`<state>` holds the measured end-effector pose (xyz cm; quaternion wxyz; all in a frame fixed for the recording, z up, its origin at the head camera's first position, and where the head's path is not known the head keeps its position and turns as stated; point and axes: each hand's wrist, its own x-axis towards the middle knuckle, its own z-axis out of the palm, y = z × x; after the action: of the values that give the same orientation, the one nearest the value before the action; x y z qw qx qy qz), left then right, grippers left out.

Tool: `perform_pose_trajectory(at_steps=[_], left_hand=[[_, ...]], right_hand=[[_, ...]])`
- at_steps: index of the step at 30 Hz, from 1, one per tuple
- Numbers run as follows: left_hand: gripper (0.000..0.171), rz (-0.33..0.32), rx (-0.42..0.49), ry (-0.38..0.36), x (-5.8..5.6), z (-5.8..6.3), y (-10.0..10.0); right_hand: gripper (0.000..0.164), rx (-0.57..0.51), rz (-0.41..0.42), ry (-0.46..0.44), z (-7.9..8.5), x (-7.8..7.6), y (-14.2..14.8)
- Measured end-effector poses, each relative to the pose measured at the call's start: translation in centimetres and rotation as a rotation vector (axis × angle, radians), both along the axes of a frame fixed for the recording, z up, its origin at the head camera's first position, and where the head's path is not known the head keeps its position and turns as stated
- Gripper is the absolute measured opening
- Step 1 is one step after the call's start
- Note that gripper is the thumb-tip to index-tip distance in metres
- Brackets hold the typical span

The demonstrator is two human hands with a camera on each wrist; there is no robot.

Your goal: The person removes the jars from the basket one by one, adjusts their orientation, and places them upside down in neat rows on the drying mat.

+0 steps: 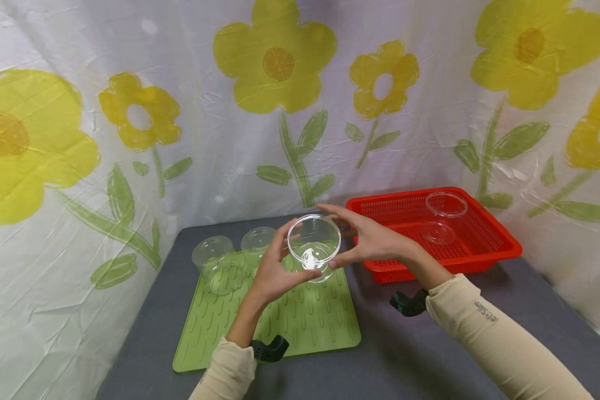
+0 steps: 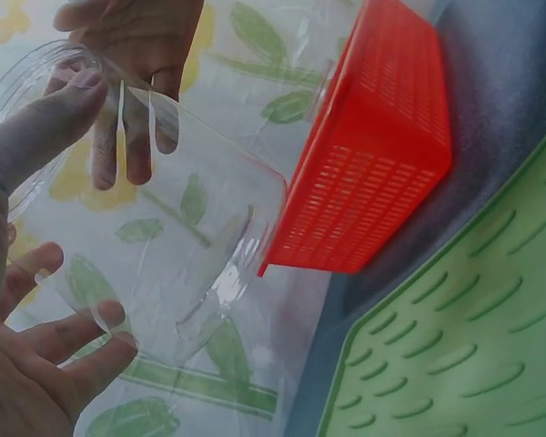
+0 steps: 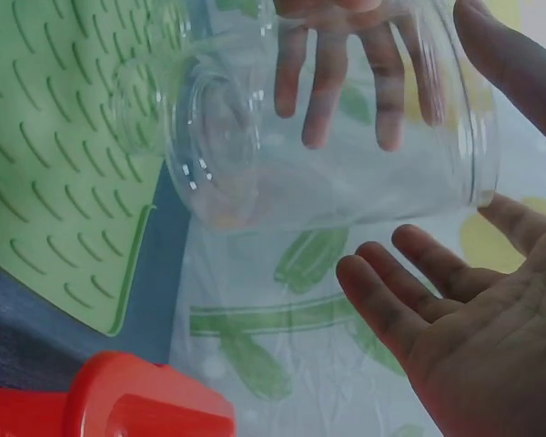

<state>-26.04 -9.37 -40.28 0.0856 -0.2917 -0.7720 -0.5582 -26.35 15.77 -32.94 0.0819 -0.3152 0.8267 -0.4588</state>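
A clear plastic jar point(image 1: 314, 244) is held up in front of me, over the green mat point(image 1: 325, 322), its round rim tipped toward the head camera. My left hand point(image 1: 274, 273) grips its left side, thumb across the front and fingers behind. From the right, my right hand point(image 1: 377, 238) holds the rim between thumb and index finger. In the right wrist view, the other fingers point(image 3: 375, 291) of that hand extend apart from the jar wall. The jar's base points away from me, and nothing shows inside it.
Two more clear jars, one nearer point(image 1: 221, 272) and one behind point(image 1: 256, 240), stand at the mat's left back. A red perforated basket point(image 1: 440, 268) sits on the right of the grey table point(image 1: 395, 355), with another clear jar point(image 1: 446, 214) inside. A flower-printed curtain point(image 1: 195, 83) hangs behind.
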Motion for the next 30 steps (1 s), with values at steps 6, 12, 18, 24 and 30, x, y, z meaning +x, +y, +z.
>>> perform_pose_trajectory(at_steps=[6,12,18,24,30], left_hand=[[0.107,-0.042,0.081,-0.051,0.2,-0.6,-0.4],[0.103,-0.088,0.193,-0.089,0.1,-1.3,-0.8],[0.104,-0.11,0.314,-0.118,-0.3,-1.4,-0.6],[0.104,-0.1,0.331,-0.119,-0.9,-1.4,-0.6],[0.103,-0.107,0.33,-0.12,-1.4,-1.2,-0.8]], right_hand=[[0.104,-0.027,-0.013,0.019,-0.9,-0.1,0.4],[0.099,-0.103,-0.011,0.025,-2.6,0.0,0.3],[0.1,-0.16,-0.081,0.024,-4.3,0.0,-0.5],[0.102,-0.186,-0.124,0.042,-5.4,-0.5,-1.7],[0.103,-0.198,-0.166,0.046,-6.1,-1.2,-2.5]])
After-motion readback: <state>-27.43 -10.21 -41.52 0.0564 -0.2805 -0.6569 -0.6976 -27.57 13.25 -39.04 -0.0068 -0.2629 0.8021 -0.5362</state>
